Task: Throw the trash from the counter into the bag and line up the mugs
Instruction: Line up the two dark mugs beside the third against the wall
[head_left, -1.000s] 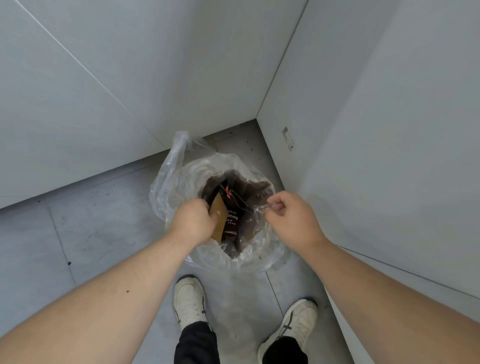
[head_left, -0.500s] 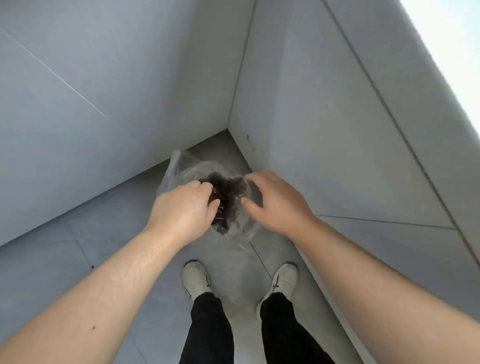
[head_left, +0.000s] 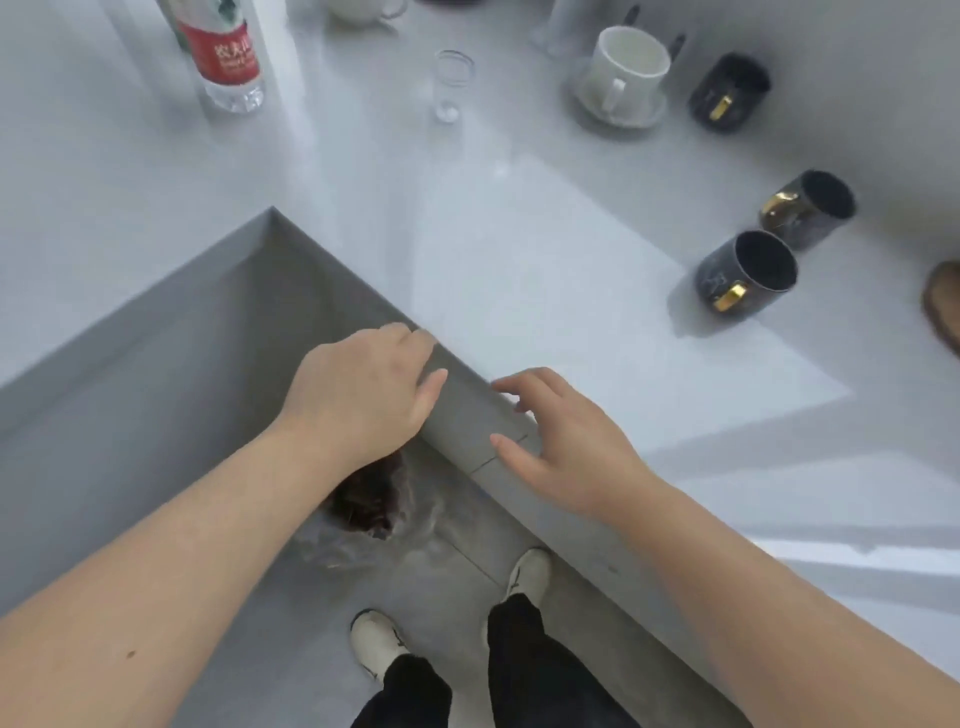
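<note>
Both hands empty. Left hand (head_left: 363, 389) hovers over the inner corner of the desk (head_left: 519, 291), fingers loosely extended, gripping nothing. Right hand (head_left: 561, 447) hovers at the desk edge, fingers spread, also gripping nothing.

Trash bag (head_left: 374, 525): clear plastic, on the floor below the desk corner, dark contents inside, partly covered by the left forearm.

Step in hand, as judged: trash phase looks near its end or between items; mug line-up not yet done. Three dark mugs with gold handles stand scattered on the right: near one (head_left: 745, 273), one behind it (head_left: 808, 208), far one (head_left: 730, 93). White mug (head_left: 626, 73) sits on a saucer (head_left: 615, 111) just beside the far dark mug. They form no straight row.

Candidates still on the desk: water bottle (head_left: 226, 57) with red label, and a small clear glass (head_left: 453, 85). Whether either counts as trash cannot be told.

Next move calls for: a reach forward and right to the near dark mug, or far left to the bottle; each needs a full arm extension across the desk.

Hidden or unclear:
- another white cup (head_left: 363, 8) is cut off at the top edge.
- brown object (head_left: 945, 312) is cut off at the right edge, unidentified.
- bag contents are blurred.
</note>
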